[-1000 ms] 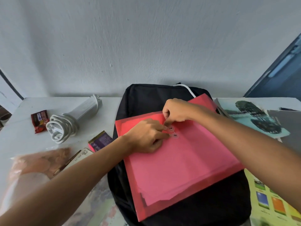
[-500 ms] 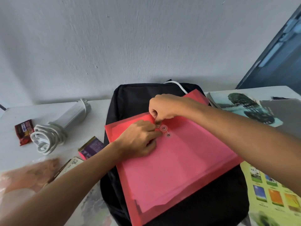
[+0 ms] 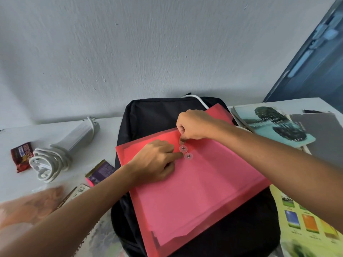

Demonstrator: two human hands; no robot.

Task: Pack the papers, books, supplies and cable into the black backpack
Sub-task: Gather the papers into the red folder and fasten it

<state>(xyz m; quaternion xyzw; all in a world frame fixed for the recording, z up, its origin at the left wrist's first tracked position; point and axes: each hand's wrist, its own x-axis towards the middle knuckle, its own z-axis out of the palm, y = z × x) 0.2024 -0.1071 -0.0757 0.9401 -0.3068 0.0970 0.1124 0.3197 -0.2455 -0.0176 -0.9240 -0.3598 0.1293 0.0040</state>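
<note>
tying red folder (image 3: pixel 194 191) shut atop backpack (image 3: pixel 148 117): my right hand (image 3: pixel 194 125) pinches string, left hand (image 3: pixel 157 160) fingers flat, pressing flap; next, wind round buttons (image 3: pixel 186 152).

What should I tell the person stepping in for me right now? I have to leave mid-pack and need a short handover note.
Left hand: rests on the red envelope, fingers pressing beside its two string buttons.
Right hand: fingers curled, pinching at the upper button; the string is too fine to see clearly.
Envelope lies on top of the black backpack, not inside.
Done: papers are in the envelope.
Left: finish the closure, then pack the envelope, the white power strip with cable on the left, and the books on the right.
</note>
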